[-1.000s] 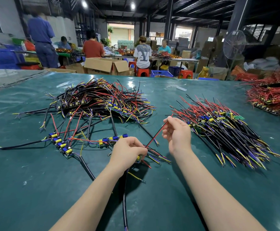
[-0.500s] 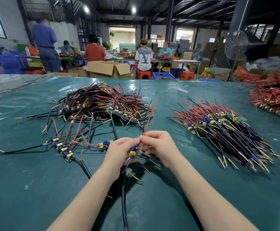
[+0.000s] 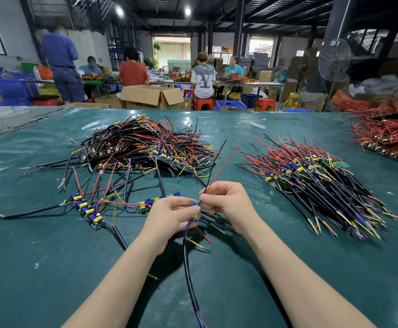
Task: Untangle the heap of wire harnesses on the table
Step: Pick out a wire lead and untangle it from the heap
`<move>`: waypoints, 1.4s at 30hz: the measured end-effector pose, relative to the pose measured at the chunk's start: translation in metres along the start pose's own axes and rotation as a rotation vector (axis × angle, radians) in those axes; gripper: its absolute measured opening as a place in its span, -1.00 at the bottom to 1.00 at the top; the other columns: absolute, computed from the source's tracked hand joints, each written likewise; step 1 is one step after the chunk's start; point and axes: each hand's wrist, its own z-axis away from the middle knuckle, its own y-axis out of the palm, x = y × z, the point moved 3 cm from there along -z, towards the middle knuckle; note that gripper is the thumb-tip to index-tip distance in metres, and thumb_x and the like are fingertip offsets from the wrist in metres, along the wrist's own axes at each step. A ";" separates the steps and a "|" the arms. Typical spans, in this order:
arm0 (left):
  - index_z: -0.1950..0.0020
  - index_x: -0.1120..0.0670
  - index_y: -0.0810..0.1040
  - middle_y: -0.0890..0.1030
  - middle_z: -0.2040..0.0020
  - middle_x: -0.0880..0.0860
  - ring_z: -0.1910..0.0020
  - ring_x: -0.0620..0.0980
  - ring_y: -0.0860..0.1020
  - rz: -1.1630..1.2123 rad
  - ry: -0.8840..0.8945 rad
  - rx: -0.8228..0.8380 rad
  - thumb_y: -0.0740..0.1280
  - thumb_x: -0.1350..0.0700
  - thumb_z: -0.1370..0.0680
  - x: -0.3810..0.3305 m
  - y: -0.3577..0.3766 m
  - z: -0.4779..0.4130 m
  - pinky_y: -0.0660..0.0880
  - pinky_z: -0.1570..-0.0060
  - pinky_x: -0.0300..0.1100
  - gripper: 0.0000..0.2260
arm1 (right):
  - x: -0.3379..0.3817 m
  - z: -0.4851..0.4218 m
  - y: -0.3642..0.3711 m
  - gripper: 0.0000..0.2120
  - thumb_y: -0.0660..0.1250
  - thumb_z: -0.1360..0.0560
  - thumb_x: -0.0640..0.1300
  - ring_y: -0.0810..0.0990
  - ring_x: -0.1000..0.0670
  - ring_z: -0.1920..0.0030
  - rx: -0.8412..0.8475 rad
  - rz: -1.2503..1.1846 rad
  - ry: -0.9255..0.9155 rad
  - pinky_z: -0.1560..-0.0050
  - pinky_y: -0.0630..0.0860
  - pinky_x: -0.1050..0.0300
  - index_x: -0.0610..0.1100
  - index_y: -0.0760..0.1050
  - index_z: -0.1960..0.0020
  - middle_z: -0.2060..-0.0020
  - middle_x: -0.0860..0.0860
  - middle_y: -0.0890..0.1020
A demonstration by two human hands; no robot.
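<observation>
At the near middle of the table (image 3: 51,268), two bare hands meet over one harness (image 3: 186,235). The left hand (image 3: 167,216) curls fingers and thumb round the harness's small board (image 3: 194,209), with blue and yellow parts showing at the fingertips. The right hand (image 3: 228,204), just beside it, pinches a thin red wire (image 3: 224,162) between thumb and forefinger close to the board. The wire rises up and away from that grip, with a thin black one alongside. Both grips are closed on the harness.

A thick black cable (image 3: 191,290) trails from the board toward the viewer and lies on the table between the forearms.

To the left, two strips (image 3: 86,209) of joined boards lie loose, their wires running back into the heap (image 3: 146,145), a dark tangle of black, red and yellow leads. To the right sits a pile (image 3: 323,185) of harnesses laid roughly parallel.

The harness looks light. Its thin leads are likely limp and quick to snag on neighbours, and the board is stiff, with joints that a hard tug could break. The board or the thick cable seems the safer place to hold, drawing each lead out slowly along its length.
</observation>
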 end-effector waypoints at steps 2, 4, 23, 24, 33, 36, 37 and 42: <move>0.16 0.18 0.57 0.64 0.40 -0.01 0.38 -0.15 0.61 -0.008 -0.001 0.049 0.36 0.37 -0.45 -0.001 -0.001 0.000 0.55 0.36 -0.30 -0.89 | 0.000 0.000 -0.002 -0.78 0.30 -0.42 -0.46 0.47 0.16 0.57 -0.004 -0.014 -0.002 0.52 0.38 0.35 -0.20 0.51 0.31 0.60 0.07 0.53; 0.15 0.18 0.57 0.64 0.39 -0.01 0.37 -0.14 0.61 -0.016 -0.004 0.086 0.36 0.37 -0.45 -0.001 -0.002 -0.001 0.56 0.34 -0.28 -0.89 | 0.000 0.000 -0.002 -0.78 0.29 -0.42 -0.45 0.47 0.16 0.57 -0.014 -0.025 -0.007 0.52 0.39 0.34 -0.20 0.52 0.30 0.59 0.07 0.54; 0.28 0.12 0.43 0.45 0.55 -0.03 0.60 -0.09 0.34 -0.145 -0.027 0.068 0.12 0.24 -0.56 -0.006 0.013 0.005 0.21 0.63 -0.39 -0.76 | -0.006 -0.002 0.011 -0.80 0.33 -0.44 -0.37 0.44 0.14 0.59 -0.063 -0.128 0.013 0.53 0.36 0.36 -0.19 0.48 0.33 0.61 0.06 0.50; 0.29 0.10 0.45 0.44 0.56 -0.05 0.57 -0.09 0.33 -0.185 -0.006 0.058 0.16 0.19 -0.58 -0.007 0.013 0.006 0.19 0.62 -0.40 -0.75 | -0.005 -0.002 0.011 -0.80 0.32 -0.44 -0.38 0.45 0.13 0.59 -0.053 -0.137 0.011 0.52 0.37 0.35 -0.20 0.48 0.33 0.60 0.06 0.50; 0.32 0.16 0.49 0.39 0.66 -0.04 0.68 -0.17 0.25 -0.321 0.128 0.051 0.17 0.28 -0.56 -0.011 0.016 0.010 0.16 0.63 -0.41 -0.74 | 0.000 -0.004 0.007 -0.78 0.27 -0.45 -0.44 0.40 0.16 0.57 -0.111 -0.153 -0.048 0.54 0.39 0.34 -0.22 0.48 0.30 0.58 0.04 0.47; 0.32 0.15 0.50 0.39 0.65 -0.04 0.68 -0.16 0.26 -0.291 0.058 0.056 0.18 0.25 -0.57 -0.011 0.016 0.009 0.15 0.65 -0.41 -0.73 | 0.000 -0.004 0.007 -0.76 0.26 -0.44 -0.47 0.42 0.16 0.55 -0.143 -0.156 -0.071 0.49 0.45 0.33 -0.20 0.50 0.29 0.57 0.08 0.48; 0.33 0.15 0.50 0.39 0.64 -0.04 0.68 -0.15 0.26 -0.280 0.040 0.055 0.18 0.24 -0.57 -0.011 0.015 0.010 0.14 0.65 -0.41 -0.73 | 0.000 -0.005 0.006 -0.76 0.26 -0.45 -0.47 0.42 0.16 0.54 -0.153 -0.158 -0.070 0.48 0.45 0.32 -0.20 0.50 0.29 0.57 0.08 0.48; 0.36 0.17 0.48 0.37 0.66 -0.04 0.68 -0.14 0.24 -0.291 0.026 0.082 0.18 0.26 -0.56 -0.011 0.019 0.011 0.13 0.66 -0.42 -0.71 | 0.000 -0.010 0.001 -0.74 0.22 -0.48 -0.44 0.38 0.11 0.44 -0.263 -0.115 -0.092 0.48 0.46 0.33 -0.16 0.44 0.29 0.45 -0.01 0.41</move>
